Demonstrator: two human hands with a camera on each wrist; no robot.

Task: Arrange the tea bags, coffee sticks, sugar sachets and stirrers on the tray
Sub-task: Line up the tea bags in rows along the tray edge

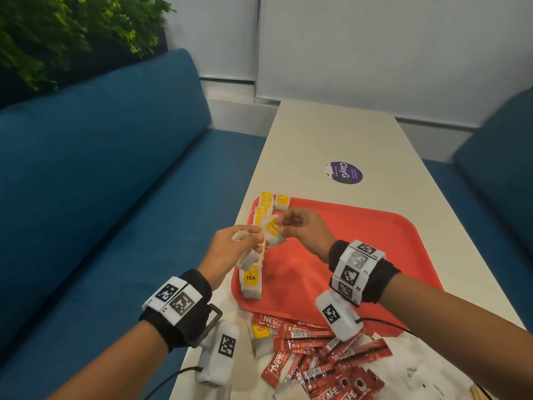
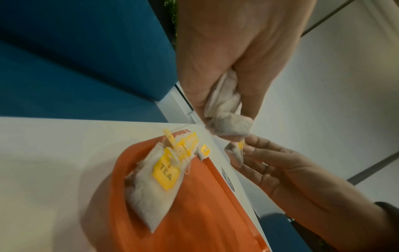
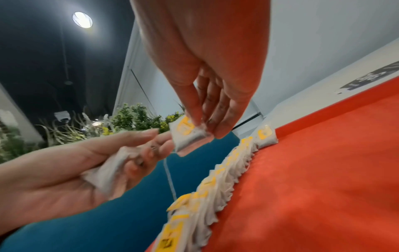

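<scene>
A red tray [image 1: 360, 255] lies on the white table. Along its left edge runs a row of tea bags [image 1: 253, 281] with yellow tags, seen too in the right wrist view as tea bags [image 3: 207, 196]. My left hand [image 1: 230, 249] hovers over that row and grips a small bunch of tea bags [image 2: 224, 116]. My right hand [image 1: 300, 229] pinches a single tea bag [image 3: 187, 136] by its top, right beside the left fingertips. Red coffee sticks [image 1: 326, 359] lie in a heap on the table in front of the tray.
White sachets [image 1: 415, 373] and pale stirrers [image 1: 478, 394] lie at the near right edge. One tea bag [image 1: 261, 333] sits among the coffee sticks. A purple sticker [image 1: 344, 172] marks the table beyond the tray. Blue sofas [image 1: 101, 183] flank both sides.
</scene>
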